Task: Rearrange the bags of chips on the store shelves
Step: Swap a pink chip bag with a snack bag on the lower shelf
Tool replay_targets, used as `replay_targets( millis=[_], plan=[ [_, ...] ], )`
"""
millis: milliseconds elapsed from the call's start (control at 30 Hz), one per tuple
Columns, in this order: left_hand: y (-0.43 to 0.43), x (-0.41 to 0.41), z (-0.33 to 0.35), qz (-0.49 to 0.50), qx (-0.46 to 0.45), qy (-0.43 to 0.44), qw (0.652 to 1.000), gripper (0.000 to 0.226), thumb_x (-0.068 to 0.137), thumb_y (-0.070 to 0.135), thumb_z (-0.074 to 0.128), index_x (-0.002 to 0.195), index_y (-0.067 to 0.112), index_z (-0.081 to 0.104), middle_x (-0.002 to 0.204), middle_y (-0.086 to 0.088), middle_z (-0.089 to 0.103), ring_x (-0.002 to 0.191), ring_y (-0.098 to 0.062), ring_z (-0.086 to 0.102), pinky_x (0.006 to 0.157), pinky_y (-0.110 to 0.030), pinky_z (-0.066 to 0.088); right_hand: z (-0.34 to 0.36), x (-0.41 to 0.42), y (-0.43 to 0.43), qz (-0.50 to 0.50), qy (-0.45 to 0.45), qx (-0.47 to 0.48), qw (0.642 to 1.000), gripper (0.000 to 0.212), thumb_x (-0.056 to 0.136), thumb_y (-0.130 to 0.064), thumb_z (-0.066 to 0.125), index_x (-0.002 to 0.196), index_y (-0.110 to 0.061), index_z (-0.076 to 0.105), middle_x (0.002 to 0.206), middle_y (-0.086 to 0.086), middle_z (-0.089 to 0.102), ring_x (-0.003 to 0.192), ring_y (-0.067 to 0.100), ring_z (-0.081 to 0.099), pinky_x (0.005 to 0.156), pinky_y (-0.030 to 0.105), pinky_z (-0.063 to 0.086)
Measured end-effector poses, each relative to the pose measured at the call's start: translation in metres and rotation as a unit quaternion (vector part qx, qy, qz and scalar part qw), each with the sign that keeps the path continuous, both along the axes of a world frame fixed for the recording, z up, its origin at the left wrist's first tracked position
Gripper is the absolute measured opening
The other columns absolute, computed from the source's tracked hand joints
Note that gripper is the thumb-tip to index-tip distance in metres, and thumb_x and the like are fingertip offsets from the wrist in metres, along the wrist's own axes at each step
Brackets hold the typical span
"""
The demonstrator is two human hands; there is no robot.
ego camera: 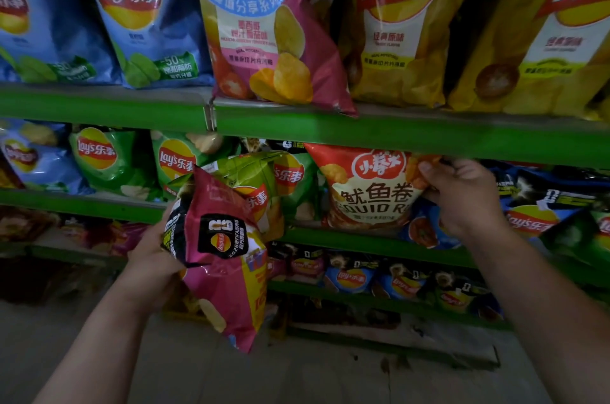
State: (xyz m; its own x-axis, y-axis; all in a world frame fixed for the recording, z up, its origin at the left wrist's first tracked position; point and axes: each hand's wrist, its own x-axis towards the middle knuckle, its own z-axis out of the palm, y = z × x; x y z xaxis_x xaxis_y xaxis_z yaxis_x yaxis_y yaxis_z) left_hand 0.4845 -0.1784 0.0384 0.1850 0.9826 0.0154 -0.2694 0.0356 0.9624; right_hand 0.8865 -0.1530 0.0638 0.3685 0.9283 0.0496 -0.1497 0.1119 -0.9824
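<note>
My left hand grips a bundle of chip bags in front of the shelves: a pink bag hanging upside down, with a green Lay's bag behind it. My right hand is shut on the top right corner of a red and cream squid-roll bag, which stands on the middle shelf. Green Lay's bags stand to its left. Blue and dark bags lie to its right, partly hidden by my right hand.
On the upper shelf stand large blue bags, a pink bag overhanging the edge, and yellow bags. Lower shelves hold small blue and dark bags. The grey floor lies below.
</note>
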Motion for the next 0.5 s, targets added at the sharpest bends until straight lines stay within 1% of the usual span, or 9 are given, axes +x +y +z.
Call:
replay_targets(
  millis=[67,133,200,267,333,367,433,500],
  plan=[
    [0.001,0.001,0.0,0.0,0.002,0.001,1.0,0.061,0.057,-0.018,0.052,0.113,0.004,0.058,0.091,-0.009,0.077,0.081,-0.023,0.075,0.067,-0.034,0.061,-0.001,0.003,0.0,0.035,-0.006,-0.012,0.999,0.017,0.091,0.001,0.058,0.092,-0.012,0.068,0.08,-0.003,0.078,0.079,0.013,0.074,0.066,0.026,0.06],
    [0.002,0.002,0.001,-0.004,0.007,0.012,1.0,0.06,0.058,-0.017,0.053,0.113,0.006,0.06,0.092,-0.009,0.077,0.083,-0.024,0.074,0.068,-0.035,0.061,-0.001,0.007,-0.001,0.06,-0.014,-0.013,0.998,0.018,0.09,0.004,0.057,0.089,-0.01,0.068,0.074,-0.001,0.077,0.072,0.013,0.073,0.065,0.027,0.061],
    [0.003,0.002,0.002,-0.004,0.011,0.032,0.999,0.06,0.056,-0.014,0.058,0.112,0.006,0.06,0.091,-0.008,0.076,0.082,-0.023,0.074,0.066,-0.033,0.06,-0.001,0.013,-0.004,0.086,-0.015,-0.006,0.996,0.026,0.088,0.007,0.056,0.079,-0.011,0.072,0.066,0.001,0.074,0.064,0.013,0.071,0.063,0.027,0.06],
    [0.004,0.002,0.005,-0.011,0.012,0.047,0.999,0.067,0.048,-0.008,0.071,0.113,0.006,0.06,0.09,-0.007,0.076,0.081,-0.023,0.074,0.065,-0.033,0.06,0.0,0.019,-0.007,0.106,-0.013,-0.001,0.994,0.036,0.087,0.008,0.055,0.067,-0.015,0.074,0.06,0.003,0.072,0.059,0.013,0.07,0.062,0.027,0.06],
    [0.004,0.002,0.008,-0.007,0.014,0.065,0.998,0.074,0.039,0.005,0.077,0.111,0.008,0.062,0.089,-0.006,0.076,0.08,-0.021,0.074,0.064,-0.031,0.059,-0.002,0.023,-0.008,0.109,-0.004,0.005,0.994,0.04,0.087,0.008,0.055,0.063,-0.016,0.075,0.061,0.003,0.072,0.061,0.013,0.071,0.061,0.027,0.059],
    [0.004,0.002,0.009,-0.005,0.018,0.067,0.998,0.072,0.039,0.005,0.077,0.109,0.009,0.063,0.088,-0.005,0.077,0.079,-0.02,0.074,0.063,-0.03,0.059,-0.003,0.023,-0.009,0.11,0.005,0.009,0.994,0.04,0.087,0.007,0.055,0.062,-0.017,0.075,0.065,0.002,0.074,0.065,0.014,0.072,0.061,0.027,0.06],
    [0.004,0.001,0.011,-0.016,0.029,0.051,0.998,0.062,0.043,-0.007,0.072,0.102,0.012,0.069,0.087,-0.006,0.077,0.078,-0.02,0.074,0.063,-0.03,0.06,-0.004,0.024,-0.01,0.12,0.03,0.018,0.992,0.032,0.082,0.002,0.057,0.065,-0.016,0.077,0.072,0.003,0.076,0.07,0.016,0.073,0.065,0.031,0.061],
    [0.004,0.0,0.011,-0.037,0.035,0.035,0.998,0.055,0.051,-0.012,0.067,0.098,0.015,0.075,0.089,-0.008,0.077,0.08,-0.022,0.074,0.065,-0.031,0.06,-0.004,0.027,-0.011,0.13,0.053,0.025,0.99,0.027,0.079,-0.002,0.056,0.069,-0.015,0.077,0.075,0.003,0.077,0.072,0.016,0.073,0.069,0.034,0.062]
  ],
)
